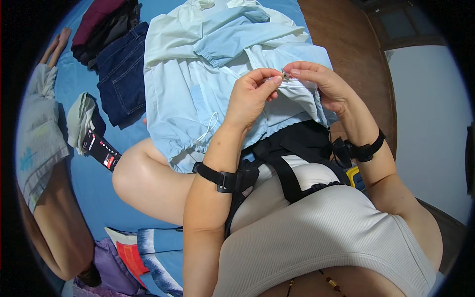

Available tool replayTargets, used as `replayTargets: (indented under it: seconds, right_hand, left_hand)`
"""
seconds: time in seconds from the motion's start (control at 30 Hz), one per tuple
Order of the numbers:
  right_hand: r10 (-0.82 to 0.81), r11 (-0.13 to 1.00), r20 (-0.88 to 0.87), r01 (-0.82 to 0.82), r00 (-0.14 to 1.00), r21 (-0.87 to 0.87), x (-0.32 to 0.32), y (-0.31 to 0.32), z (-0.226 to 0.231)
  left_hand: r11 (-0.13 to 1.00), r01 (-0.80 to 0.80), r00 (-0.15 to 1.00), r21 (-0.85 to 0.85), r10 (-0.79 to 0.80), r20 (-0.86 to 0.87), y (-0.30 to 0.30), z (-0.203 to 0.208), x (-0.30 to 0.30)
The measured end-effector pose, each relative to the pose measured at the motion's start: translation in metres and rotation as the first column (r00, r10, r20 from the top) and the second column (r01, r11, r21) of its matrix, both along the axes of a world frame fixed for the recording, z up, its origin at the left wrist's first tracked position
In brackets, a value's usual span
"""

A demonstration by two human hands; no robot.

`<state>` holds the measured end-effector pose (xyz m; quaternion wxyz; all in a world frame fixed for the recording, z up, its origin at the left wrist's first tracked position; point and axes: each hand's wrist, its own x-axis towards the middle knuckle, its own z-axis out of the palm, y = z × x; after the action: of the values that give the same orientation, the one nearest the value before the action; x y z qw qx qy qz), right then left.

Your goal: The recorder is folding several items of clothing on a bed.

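A pale blue and white jacket point(178, 94) with elasticated cuffs is spread over my lap and the blue sheet. My left hand point(255, 91) pinches the jacket's edge between thumb and forefinger. Opposite it, my right hand point(321, 81) pinches the same edge, its fingertips almost meeting the left ones. A small metallic piece, perhaps a zip end, shows between the fingertips; its details are too small to tell. The white inner side of the hem hangs below the right fingers. A white drawcord loop point(210, 126) lies on the jacket's front, left of my left forearm.
Folded dark jeans point(123, 74) and maroon and black clothes point(101, 24) lie at the far left. Nearer are a lit phone point(101, 150), a whitish cloth point(80, 119) and patterned fabric point(158, 257). Another person point(59, 213) is at the left edge. Brown wood point(346, 54) borders the sheet on the right.
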<state>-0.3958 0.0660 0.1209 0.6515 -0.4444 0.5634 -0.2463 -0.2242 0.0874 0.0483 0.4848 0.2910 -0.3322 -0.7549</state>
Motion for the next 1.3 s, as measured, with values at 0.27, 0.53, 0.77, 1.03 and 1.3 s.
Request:
replayTargets:
  seconds: [0.27, 0.53, 0.77, 1.03, 1.3]
  right_hand:
    - [-0.109, 0.987, 0.211, 0.080, 0.972, 0.140, 0.000, 0.000, -0.008]
    - [0.060, 0.998, 0.010, -0.059, 0.998, -0.034, 0.002, -0.009, -0.004]
    - [0.363, 0.927, -0.028, -0.364, 0.931, -0.084, 0.001, -0.029, 0.001]
    - [0.344, 0.938, 0.035, -0.345, 0.938, 0.030, -0.007, -0.027, 0.001]
    - [0.338, 0.939, -0.009, -0.337, 0.941, -0.073, -0.016, -0.009, 0.029]
  left_hand:
    - [0.999, 0.028, 0.996, 0.038, -0.025, -0.083, 0.000, 0.000, -0.002]
    - [0.994, 0.084, 0.990, -0.075, -0.074, 0.123, 0.001, -0.001, -0.003]
    - [0.988, 0.074, 0.981, -0.135, -0.048, 0.187, 0.000, 0.000, -0.003]
    - [0.988, -0.006, 0.961, -0.151, 0.048, 0.273, -0.002, -0.005, -0.001]
    - [0.992, -0.102, 0.931, -0.069, 0.119, 0.345, -0.006, -0.007, 0.002]
